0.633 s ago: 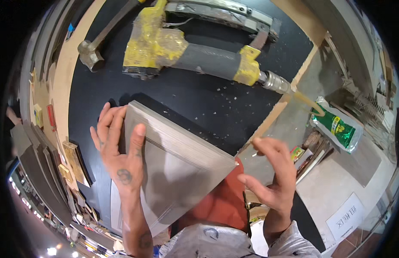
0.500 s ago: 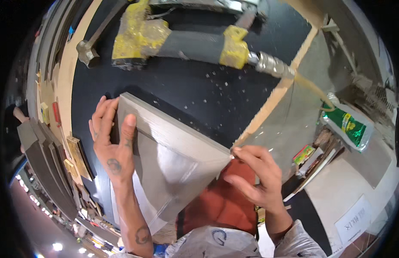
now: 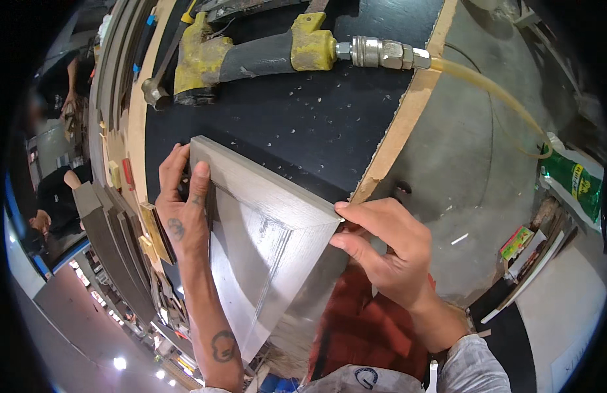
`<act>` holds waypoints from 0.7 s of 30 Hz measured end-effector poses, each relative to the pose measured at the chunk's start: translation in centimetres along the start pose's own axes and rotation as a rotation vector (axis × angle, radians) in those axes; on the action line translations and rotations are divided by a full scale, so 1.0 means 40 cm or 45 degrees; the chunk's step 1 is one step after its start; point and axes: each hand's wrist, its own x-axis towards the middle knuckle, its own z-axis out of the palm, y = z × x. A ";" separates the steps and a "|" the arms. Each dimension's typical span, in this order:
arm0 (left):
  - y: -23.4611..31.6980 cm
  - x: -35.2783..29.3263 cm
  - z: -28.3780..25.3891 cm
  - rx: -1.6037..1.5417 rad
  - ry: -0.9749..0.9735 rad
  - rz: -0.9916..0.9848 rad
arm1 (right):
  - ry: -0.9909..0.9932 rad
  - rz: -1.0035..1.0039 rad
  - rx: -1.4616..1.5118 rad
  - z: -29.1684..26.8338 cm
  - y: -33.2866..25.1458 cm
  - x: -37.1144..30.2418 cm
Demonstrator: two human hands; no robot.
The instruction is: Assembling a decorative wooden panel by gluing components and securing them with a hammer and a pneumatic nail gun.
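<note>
A grey wood-grain framed panel (image 3: 261,190), much like a cabinet door, lies tilted over the black work surface (image 3: 303,124), a mitred corner facing right. My left hand (image 3: 183,219) grips its far left corner, thumb on the face and fingers round the outer edge. At the right corner, my right hand (image 3: 395,252) pinches the tip of the frame between index finger and thumb; its other fingers are curled out of sight. Beyond the panel rests a yellow and black air nailer (image 3: 257,57), joined by a metal coupling (image 3: 385,52) to a yellowish hose (image 3: 493,78).
A hammer (image 3: 157,93) lies left of the nailer. Grey boards (image 3: 113,242) and small wood blocks (image 3: 153,229) line the left side. White chips are scattered over the black surface. Cardboard (image 3: 402,118) edges it at right. A green packet (image 3: 572,177) lies far right. Two people are at left.
My right hand has closed in from beside the right corner to pinch it. The left hand keeps its grip. My view has shifted, bringing the two people at left into sight.
</note>
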 end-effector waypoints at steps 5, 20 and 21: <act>0.004 0.000 -0.001 0.006 -0.003 0.012 | -0.036 0.024 0.002 -0.009 -0.004 0.009; -0.009 0.008 -0.007 0.069 0.000 0.051 | -0.112 0.065 -0.071 -0.019 -0.035 0.041; -0.005 0.007 -0.005 0.066 0.004 0.037 | -0.124 0.091 -0.076 -0.021 -0.035 0.041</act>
